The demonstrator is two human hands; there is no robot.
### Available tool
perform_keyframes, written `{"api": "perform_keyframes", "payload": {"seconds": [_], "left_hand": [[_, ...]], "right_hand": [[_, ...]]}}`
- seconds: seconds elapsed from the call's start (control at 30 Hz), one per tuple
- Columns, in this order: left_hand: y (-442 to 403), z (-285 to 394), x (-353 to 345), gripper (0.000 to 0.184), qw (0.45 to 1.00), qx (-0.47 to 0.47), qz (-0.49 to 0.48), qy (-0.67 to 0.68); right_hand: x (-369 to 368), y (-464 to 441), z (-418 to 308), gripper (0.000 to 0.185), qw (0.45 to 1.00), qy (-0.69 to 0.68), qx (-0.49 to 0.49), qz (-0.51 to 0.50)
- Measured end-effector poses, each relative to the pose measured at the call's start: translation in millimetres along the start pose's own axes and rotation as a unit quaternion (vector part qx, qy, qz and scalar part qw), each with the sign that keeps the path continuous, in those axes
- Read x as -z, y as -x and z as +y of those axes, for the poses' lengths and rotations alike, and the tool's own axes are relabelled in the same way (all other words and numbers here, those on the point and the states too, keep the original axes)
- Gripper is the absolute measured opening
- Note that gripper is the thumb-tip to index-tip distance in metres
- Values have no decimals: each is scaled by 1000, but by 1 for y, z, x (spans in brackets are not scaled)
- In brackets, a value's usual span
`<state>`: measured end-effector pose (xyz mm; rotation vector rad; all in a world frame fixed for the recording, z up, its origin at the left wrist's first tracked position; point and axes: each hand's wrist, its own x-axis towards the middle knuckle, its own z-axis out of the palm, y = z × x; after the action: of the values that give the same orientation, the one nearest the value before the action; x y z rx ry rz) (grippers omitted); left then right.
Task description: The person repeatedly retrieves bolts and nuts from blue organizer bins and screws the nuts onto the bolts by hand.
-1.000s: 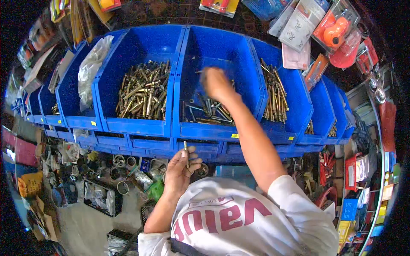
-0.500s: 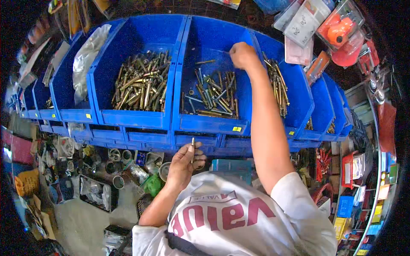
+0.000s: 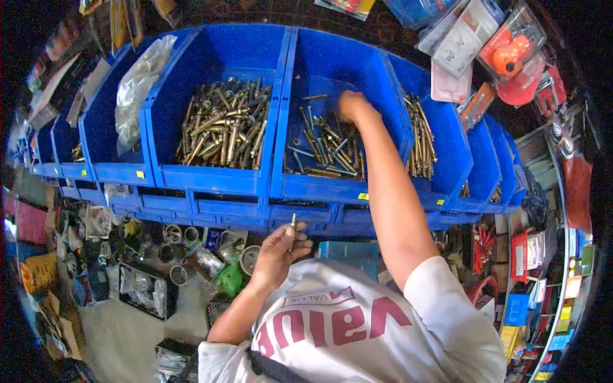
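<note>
My left hand (image 3: pixel 281 254) is below the front of the blue bins, fingers closed on a short metal bolt (image 3: pixel 294 221) that points upward. My right hand (image 3: pixel 355 108) reaches down into a blue bin (image 3: pixel 319 186), close to the loose bolts (image 3: pixel 335 150) lying there. Its fingers are mostly hidden and blurred, so I cannot tell what they hold. Those bolts are brassy and silver, scattered over the bin's floor, with a small nut or ring (image 3: pixel 296 142) among them.
A fuller bin of brassy bolts (image 3: pixel 227 124) stands to the left, and another heap of long bolts (image 3: pixel 418 137) to the right. A plastic bag (image 3: pixel 137 96) hangs over a bin farther left. Packaged goods (image 3: pixel 460 41) hang at upper right. Crates (image 3: pixel 147 290) and tubs crowd the floor.
My right hand has come down and left from the bin's right wall toward the bolts. My left hand still holds its bolt. The view has shifted slightly.
</note>
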<state>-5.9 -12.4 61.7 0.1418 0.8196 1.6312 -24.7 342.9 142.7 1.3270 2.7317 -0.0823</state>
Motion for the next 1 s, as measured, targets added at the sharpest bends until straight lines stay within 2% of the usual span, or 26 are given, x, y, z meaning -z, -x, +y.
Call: {"api": "perform_keyframes", "payload": {"seconds": [0.03,0.07,0.13,0.17,0.23,0.27,0.4,0.5,0.53,0.6,0.63,0.7,0.73,0.77,0.83,0.9,1.0], "left_hand": [[0,0,2,32,1000,0,1,6],[0,0,3,32,1000,1,1,11],[2,5,4,31,1000,5,0,1],[3,7,2,30,1000,2,-3,-2],[3,11,-2,29,1000,9,2,-7],[3,11,-1,29,1000,9,5,-11],[1,13,-6,28,1000,5,-1,-26],[-2,11,-7,28,1000,0,1,-28],[-2,10,-7,28,999,-3,3,-39],[-3,10,-9,29,999,-4,6,-51],[-3,10,-11,29,998,0,11,-63],[-4,10,-16,29,997,4,17,-78],[-4,10,-17,29,997,3,18,-81],[-4,9,-18,29,996,1,20,-84],[-4,7,-20,29,996,0,11,-91],[-3,6,-22,29,995,-4,3,-95],[-3,4,-29,31,994,-19,19,-107]], "right_hand": [[-2,5,-3,25,1000,2,-5,24],[1,7,-4,35,996,-35,-52,-57],[10,25,-4,32,997,-51,-43,-38],[0,26,0,25,998,-46,-42,26],[-8,26,4,26,994,-91,-46,25],[12,44,-7,26,997,-68,-23,12],[11,57,-8,26,995,-88,-34,37],[17,72,-15,23,967,-188,82,150],[13,70,-17,23,967,-190,84,148],[2,67,-21,26,909,-388,138,69],[11,78,-29,29,911,-387,140,22],[2,76,-38,14,911,-374,176,-4],[-4,71,-39,14,898,-355,259,17],[-10,68,-41,14,897,-357,260,16],[-15,69,-49,17,946,-239,220,20],[-3,80,-56,22,955,-216,202,8],[-8,77,-62,30,980,-156,123,-3]]}}
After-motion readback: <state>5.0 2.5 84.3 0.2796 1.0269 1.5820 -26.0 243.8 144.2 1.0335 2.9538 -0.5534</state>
